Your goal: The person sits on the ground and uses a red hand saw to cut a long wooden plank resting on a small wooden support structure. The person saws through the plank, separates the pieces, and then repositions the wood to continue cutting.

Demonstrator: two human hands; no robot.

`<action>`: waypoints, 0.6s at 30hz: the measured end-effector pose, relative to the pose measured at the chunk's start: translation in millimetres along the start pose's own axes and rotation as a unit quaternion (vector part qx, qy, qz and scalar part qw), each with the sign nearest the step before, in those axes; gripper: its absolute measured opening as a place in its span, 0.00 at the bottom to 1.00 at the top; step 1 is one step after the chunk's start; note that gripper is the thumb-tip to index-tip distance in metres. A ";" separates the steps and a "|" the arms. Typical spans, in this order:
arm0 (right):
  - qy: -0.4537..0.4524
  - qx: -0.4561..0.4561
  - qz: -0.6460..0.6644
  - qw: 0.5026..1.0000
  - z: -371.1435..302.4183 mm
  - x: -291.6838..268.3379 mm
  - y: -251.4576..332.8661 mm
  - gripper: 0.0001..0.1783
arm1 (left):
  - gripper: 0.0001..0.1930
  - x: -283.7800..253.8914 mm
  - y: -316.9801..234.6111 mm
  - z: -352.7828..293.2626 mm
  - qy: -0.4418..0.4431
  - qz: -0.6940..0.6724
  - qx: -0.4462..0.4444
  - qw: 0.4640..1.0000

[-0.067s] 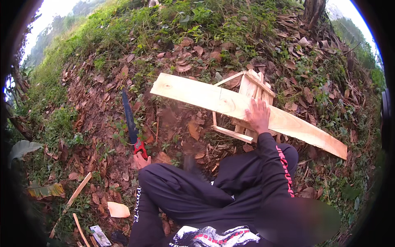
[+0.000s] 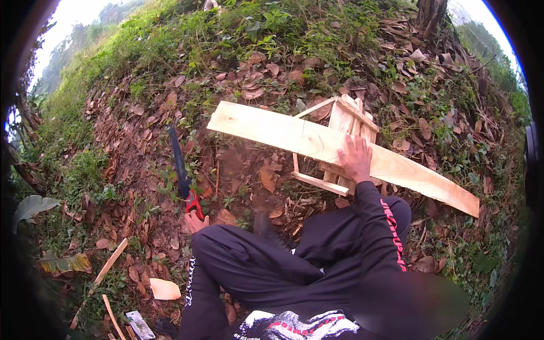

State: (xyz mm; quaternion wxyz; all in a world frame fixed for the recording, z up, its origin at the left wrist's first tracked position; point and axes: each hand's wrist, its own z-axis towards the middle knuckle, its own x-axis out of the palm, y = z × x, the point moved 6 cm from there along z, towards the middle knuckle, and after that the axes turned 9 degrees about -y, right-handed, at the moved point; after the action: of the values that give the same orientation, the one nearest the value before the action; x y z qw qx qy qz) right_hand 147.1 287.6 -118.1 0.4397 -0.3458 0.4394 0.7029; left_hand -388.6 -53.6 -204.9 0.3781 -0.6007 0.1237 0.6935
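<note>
My left hand [image 2: 196, 221] is closed round the red handle of a hand saw [image 2: 180, 161], beside my left knee. The saw's dark blade points away from me, low over the leaf-strewn ground. With fingers spread, my right hand [image 2: 356, 158] presses flat on a long pale wooden plank [image 2: 272, 128]. This plank lies slantwise across a small wooden frame of slats [image 2: 340, 120], its left end sticking out well past the frame. Part of the frame is hidden beneath the plank.
Thin wood strips [image 2: 107, 266], a pale wood offcut [image 2: 165, 289] and a small grey-white flat object [image 2: 139, 325] lie at the lower left. Dry leaves and green plants cover the slope. A tree trunk [image 2: 432, 17] stands at the far right.
The saw's blade tip has shifted very slightly toward me. My right hand and the plank stay in place.
</note>
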 end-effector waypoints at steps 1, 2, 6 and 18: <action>-0.002 0.003 0.002 1.000 -0.5 -0.6 -2.8 0.35 | 0.30 -1.3 -4.4 -0.9 -0.005 0.006 0.023 1.000; -0.006 0.007 0.005 1.000 -0.7 -1.6 -3.7 0.35 | 0.30 -0.2 -6.2 -0.2 -0.011 0.013 0.047 0.999; -0.014 0.003 0.013 1.000 -1.2 -13.6 -13.2 0.36 | 0.20 8.5 -1.9 -6.1 0.030 0.065 0.087 0.994; 0.087 -0.019 0.078 0.993 -16.5 -31.8 -10.8 0.42 | 0.08 -132.4 -2.0 46.7 0.021 -0.536 -0.178 0.825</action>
State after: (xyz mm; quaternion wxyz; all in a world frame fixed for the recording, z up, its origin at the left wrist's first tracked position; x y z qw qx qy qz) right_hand 170.7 264.9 -99.9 0.3367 -0.3784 0.4888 0.7103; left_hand -422.7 -72.7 -70.1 0.5745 -0.6437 -0.3353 0.3784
